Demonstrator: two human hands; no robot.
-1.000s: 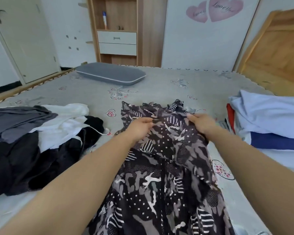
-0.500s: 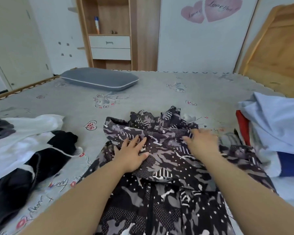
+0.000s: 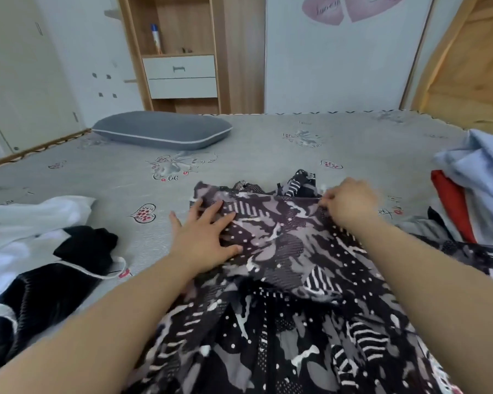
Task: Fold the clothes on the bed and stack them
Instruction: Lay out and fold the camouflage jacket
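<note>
A black, grey and white patterned dress (image 3: 282,294) lies spread on the grey bed (image 3: 254,155) in front of me, its top part folded back toward me. My left hand (image 3: 204,237) lies flat with spread fingers on the left side of the fold. My right hand (image 3: 350,204) has its fingers curled and pinches the dress's far right edge. A heap of unfolded black and white clothes (image 3: 40,251) is at the left. A stack of light blue, red and other clothes (image 3: 473,180) sits at the right.
A grey pillow (image 3: 162,130) lies at the far side of the bed. Beyond it stand a wooden shelf unit with white drawers (image 3: 180,75) and a white wardrobe door with pink hearts (image 3: 345,52). A wooden headboard (image 3: 467,66) rises at the right.
The dress's top part has been folded down toward me. My left hand went from gripping the cloth to lying flat on it. My right hand slid out to the right edge.
</note>
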